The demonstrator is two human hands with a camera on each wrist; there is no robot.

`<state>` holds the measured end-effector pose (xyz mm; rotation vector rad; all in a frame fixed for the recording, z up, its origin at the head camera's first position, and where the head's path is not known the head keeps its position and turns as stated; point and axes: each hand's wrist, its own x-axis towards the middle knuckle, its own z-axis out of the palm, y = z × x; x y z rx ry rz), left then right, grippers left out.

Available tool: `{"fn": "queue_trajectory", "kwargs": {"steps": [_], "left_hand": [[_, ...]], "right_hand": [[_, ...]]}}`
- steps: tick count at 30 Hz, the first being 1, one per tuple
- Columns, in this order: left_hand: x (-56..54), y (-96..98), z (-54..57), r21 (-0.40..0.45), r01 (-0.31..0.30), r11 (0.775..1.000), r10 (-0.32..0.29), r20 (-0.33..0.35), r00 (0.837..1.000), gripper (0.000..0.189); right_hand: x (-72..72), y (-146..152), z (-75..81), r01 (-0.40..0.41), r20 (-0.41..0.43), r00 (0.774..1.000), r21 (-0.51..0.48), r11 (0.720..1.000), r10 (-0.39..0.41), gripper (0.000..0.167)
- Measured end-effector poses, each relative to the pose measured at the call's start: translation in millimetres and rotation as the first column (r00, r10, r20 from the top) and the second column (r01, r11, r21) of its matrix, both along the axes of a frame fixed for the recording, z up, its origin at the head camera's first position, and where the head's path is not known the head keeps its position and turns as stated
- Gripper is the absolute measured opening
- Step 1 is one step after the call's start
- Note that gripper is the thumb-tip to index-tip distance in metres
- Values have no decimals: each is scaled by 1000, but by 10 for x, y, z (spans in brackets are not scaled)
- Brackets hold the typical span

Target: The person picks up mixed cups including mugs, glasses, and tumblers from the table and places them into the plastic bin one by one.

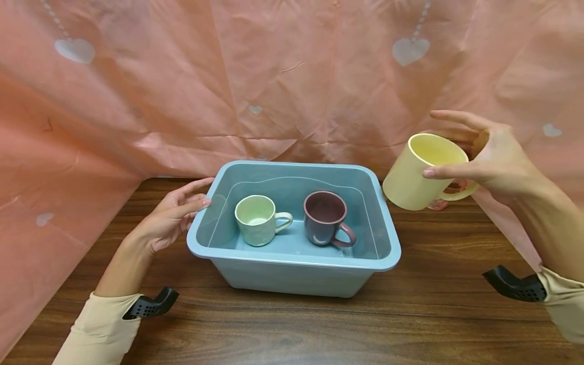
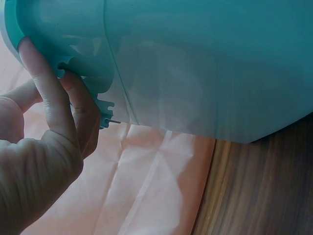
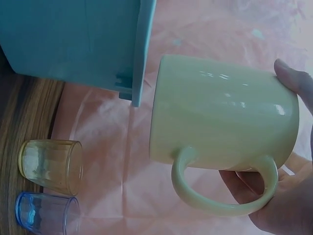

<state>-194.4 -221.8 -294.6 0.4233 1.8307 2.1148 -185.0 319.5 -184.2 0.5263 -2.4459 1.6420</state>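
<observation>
My left hand (image 1: 171,218) pinches near the far left corner of the table (image 1: 292,329); my right hand (image 1: 497,159), raised near the far right, grips.

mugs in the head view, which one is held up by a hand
The yellow mug: the right hand grips it outside the blue tub, while the pale green mug and maroon mug sit inside.

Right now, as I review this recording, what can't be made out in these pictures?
Head view: most of the reddish clear item, hidden behind the yellow mug.
Right wrist view: part of the blue glass, cut off by the bottom edge; part of the right hand, cut off by the right edge.
Left wrist view: the green mug and purple mug, hidden by the bin.
</observation>
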Motion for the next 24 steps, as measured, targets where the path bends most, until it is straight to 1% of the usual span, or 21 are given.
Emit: {"fn": "queue_trajectory", "kwargs": {"steps": [5, 13, 16, 21, 23, 24], "left_hand": [[-5, -12, -15, 7, 0, 1000, 0, 3, 1000, 56], [-11, -30, -27, 12, 6, 1000, -6, -5, 1000, 55], [-13, -33, -24, 13, 6, 1000, -6, -5, 1000, 55], [-14, -37, -12, 16, 4, 1000, -4, -4, 1000, 55], [-13, -37, -9, 14, 3, 1000, -3, -2, 1000, 55], [-13, -37, -6, 13, 3, 1000, -3, -1, 1000, 56]], "right_hand": [[-1, -40, 18, -2, -7, 1000, 12, 1000, 2, 93], [-5, -109, 39, -31, -9, 999, 8, 999, 31, 93], [3, -148, 47, -43, 0, 999, -12, 999, 43, 92], [29, -220, 48, -83, 43, 995, -88, 993, 87, 91], [35, -243, 47, -91, 49, 994, -96, 991, 96, 92], [39, -254, 50, -85, 49, 995, -82, 993, 89, 92]]}}
